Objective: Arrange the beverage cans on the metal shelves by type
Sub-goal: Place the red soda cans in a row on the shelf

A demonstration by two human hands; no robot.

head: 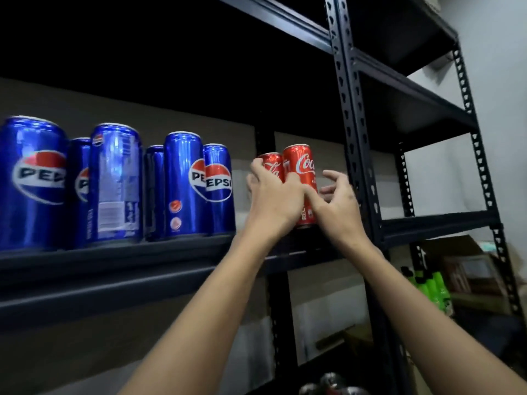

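Several tall blue Pepsi cans (182,183) stand in a group on the left of the dark metal shelf (114,260). Two red Coca-Cola cans stand upright to their right, close together. My left hand (273,198) grips the left red can (273,163), with fingers curled over its upper left side. The right red can (302,166) stands slightly nearer and shows its logo. My right hand (336,201) is beside that can on the right, fingers spread and relaxed, its thumb touching the can's lower front. The lower halves of both red cans are hidden by my hands.
A perforated black upright post (350,109) stands just right of the red cans. A second shelf unit (427,223) continues to the right. Green bottles (433,286) and a cardboard box (467,266) sit lower right. Silver can tops (330,386) show at the bottom.
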